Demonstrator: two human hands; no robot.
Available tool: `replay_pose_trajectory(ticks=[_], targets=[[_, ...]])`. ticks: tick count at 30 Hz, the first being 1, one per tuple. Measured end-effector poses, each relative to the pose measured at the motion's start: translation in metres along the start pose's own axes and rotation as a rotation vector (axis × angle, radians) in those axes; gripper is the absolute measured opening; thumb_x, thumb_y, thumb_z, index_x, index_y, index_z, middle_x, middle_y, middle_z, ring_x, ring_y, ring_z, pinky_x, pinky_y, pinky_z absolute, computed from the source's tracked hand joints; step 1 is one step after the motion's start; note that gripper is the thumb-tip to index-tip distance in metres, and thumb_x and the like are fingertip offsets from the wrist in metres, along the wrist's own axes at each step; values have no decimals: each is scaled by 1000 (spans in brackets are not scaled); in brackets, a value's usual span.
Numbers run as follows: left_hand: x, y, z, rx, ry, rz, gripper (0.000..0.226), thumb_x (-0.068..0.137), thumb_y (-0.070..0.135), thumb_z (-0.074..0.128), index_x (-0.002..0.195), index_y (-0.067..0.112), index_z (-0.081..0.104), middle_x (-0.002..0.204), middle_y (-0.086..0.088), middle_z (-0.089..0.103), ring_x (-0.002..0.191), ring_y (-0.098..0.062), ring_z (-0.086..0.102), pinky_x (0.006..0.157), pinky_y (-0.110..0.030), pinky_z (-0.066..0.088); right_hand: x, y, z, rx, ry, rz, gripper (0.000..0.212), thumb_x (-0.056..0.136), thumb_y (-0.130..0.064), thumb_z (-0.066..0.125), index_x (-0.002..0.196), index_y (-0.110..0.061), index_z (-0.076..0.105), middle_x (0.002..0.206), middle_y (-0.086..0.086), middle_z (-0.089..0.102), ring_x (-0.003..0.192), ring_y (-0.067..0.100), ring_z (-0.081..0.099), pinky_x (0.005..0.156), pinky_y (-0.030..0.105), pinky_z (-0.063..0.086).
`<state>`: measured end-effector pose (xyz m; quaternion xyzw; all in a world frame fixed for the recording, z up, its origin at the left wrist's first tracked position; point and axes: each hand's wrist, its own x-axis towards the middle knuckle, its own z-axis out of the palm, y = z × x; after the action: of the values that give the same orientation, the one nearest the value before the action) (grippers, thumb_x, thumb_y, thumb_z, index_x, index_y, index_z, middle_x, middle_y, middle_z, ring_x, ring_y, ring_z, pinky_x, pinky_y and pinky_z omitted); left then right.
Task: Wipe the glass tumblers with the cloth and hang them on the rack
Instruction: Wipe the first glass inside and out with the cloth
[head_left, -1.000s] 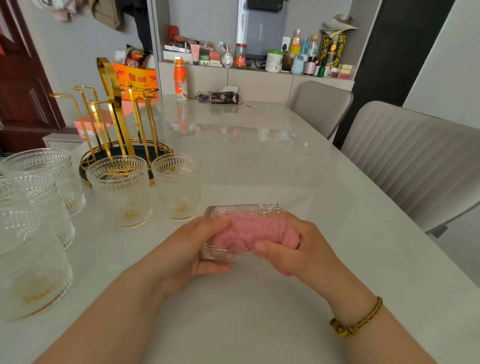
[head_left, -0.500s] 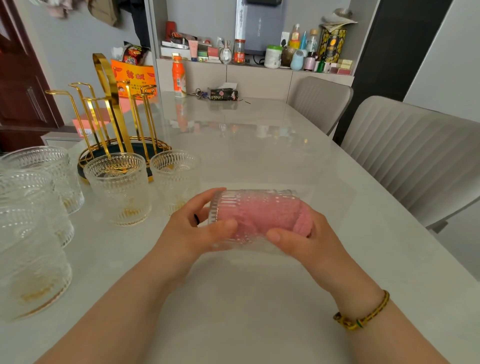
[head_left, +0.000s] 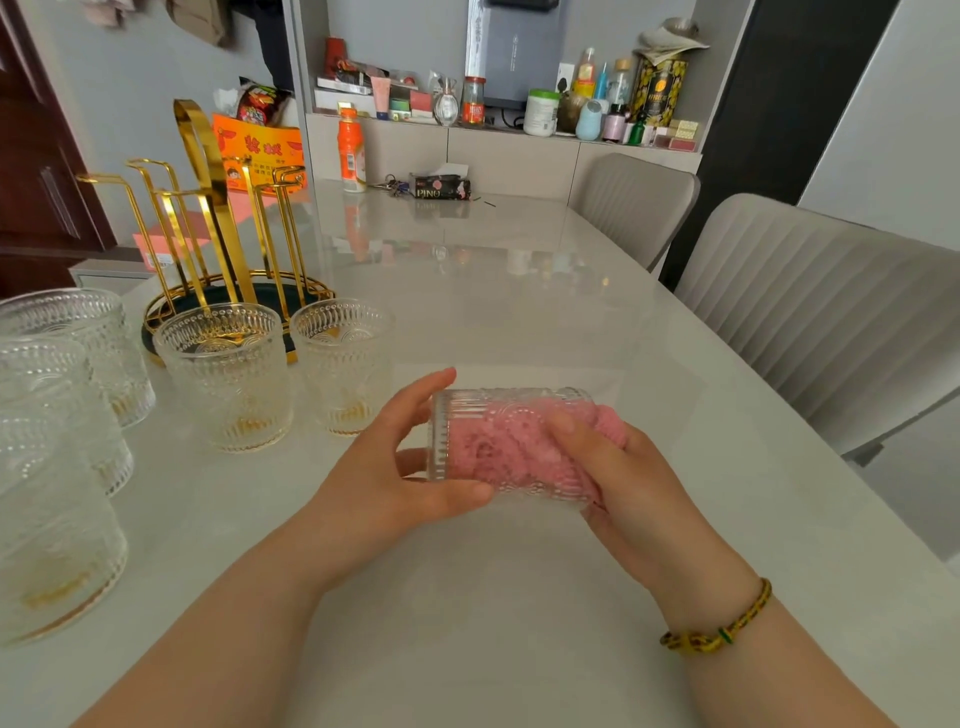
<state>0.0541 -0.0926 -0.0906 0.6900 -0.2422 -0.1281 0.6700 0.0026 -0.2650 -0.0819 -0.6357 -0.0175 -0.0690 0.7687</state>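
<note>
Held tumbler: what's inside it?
A pink cloth fills the tumbler, seen through the glass and bulging out its mouth at the right hand, whose fingers it hides. The left hand grips the base.

A pale glossy table (head_left: 519, 291) runs to the far wall, and an orange bottle (head_left: 351, 150) stands upright at its far end. Near the bottle lie a bunch of keys (head_left: 390, 183) and a black tissue pack (head_left: 442, 187) marked PINO. Along the right side sit a nearer grey chair (head_left: 831, 312) and a farther grey chair (head_left: 634, 208). Behind, a shelf (head_left: 519, 132) is crowded with jars, bottles and a yellow patterned tin (head_left: 658, 91).
</note>
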Motion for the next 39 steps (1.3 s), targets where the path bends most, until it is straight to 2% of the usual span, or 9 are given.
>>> replay_pose_trajectory(ticks=[4,10,14,18,25,29,31,35,39], targets=[[0,2,-1,-114,39,-5,67,34,30,78,97,39,59,79,14,70,67,-4,68,54,-17,51,-2,-3,-4,-243,-91,-117,40,62,-44,63,93,-20,70,99,-1,72,98,16,66,87,28,51],[2,2,0,-204,-44,-245,52,47,39,70,94,18,62,68,-2,72,50,-17,66,39,-19,49,-5,-5,-1,-401,-219,-134,44,63,-40,63,102,-21,63,96,-18,70,94,1,64,77,11,47],[1,0,0,-137,-82,-222,61,54,52,75,106,27,56,91,5,71,70,-12,70,54,-22,55,-3,1,0,-249,-39,-99,20,66,-31,65,83,-23,71,88,-8,73,88,9,67,76,18,51],[0,-2,-1,39,-52,-50,86,38,46,78,110,68,37,132,18,45,110,-10,59,89,-29,51,-2,-3,0,30,-37,20,12,71,-22,64,69,-20,76,78,0,74,76,10,69,66,19,53],[4,2,1,-160,37,-55,57,38,34,75,94,29,61,69,10,71,61,-6,68,48,-19,51,-1,-1,-5,-248,-190,-88,43,59,-54,68,91,-25,73,101,0,71,103,18,64,91,30,48],[3,3,3,-227,-74,-271,46,51,35,68,92,15,59,61,-1,70,48,-15,65,41,-21,51,-4,0,-3,-372,-175,-135,48,65,-44,57,100,-14,68,93,-11,72,94,5,65,76,11,47],[1,1,4,-209,-87,-290,53,55,40,68,99,13,58,67,-1,71,53,-15,67,47,-23,54,-3,2,-1,-358,-64,-126,40,68,-35,58,90,-3,69,88,5,73,89,16,67,74,22,52],[3,-4,1,-17,-72,-127,86,42,49,75,120,51,40,121,21,53,102,-7,63,83,-26,53,0,1,-1,-97,67,26,23,84,-16,51,67,-8,64,67,7,67,63,13,65,58,21,50],[1,0,3,19,-14,47,80,38,32,82,102,65,48,118,23,53,95,-6,66,70,-20,53,1,0,-7,-29,43,13,24,83,-21,55,66,-11,69,66,1,69,66,13,66,61,23,52]])
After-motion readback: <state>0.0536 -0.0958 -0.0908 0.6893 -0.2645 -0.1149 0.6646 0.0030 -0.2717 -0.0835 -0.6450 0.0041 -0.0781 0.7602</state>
